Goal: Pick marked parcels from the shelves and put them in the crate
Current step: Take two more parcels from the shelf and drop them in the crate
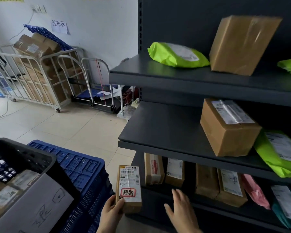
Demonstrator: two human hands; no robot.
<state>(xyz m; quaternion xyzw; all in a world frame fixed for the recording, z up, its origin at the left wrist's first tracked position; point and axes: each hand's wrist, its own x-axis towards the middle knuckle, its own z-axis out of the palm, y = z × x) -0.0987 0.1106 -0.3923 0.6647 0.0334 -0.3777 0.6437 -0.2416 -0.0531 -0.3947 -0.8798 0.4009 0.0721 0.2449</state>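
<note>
**While the left hand [110, 214] holds a marked parcel [130, 182], the black crate [23, 148] waits off to its left**

Because the dark shelving [175, 125] fills the whole right side from where I stand, everything else looks small against it. Brown cartons and green mailers lie on its upper boards, and a row of upright parcels [154, 170] stands on the lowest one. Over to the left the black crate sits against a blue crate [84, 169], whether beside it or on it I cannot tell. It already holds labelled parcels and a grey card sheet.

The marked parcel is off the shelf, in the air between the shelving's end and the blue crate's wall. It is a slim brown carton held upright, long axis running up and down, white shipping label towards me. Near its foot a red-bordered tag [128, 192] carries handwritten characters.

The left hand grips its lower end, the thumb [120, 203] across the front and the rest hidden behind. The right hand [180, 209] holds nothing. Its fingers [180, 194] are straight and spread, hovering at the lowest shelf's edge just right of the parcel.

The coming move, I judge, turns on one thing: the black crate's opening lies left of the parcel, on the holding hand's own side. That hand is the nearer one, and the carton must cross above the blue wall to reach it.
</note>
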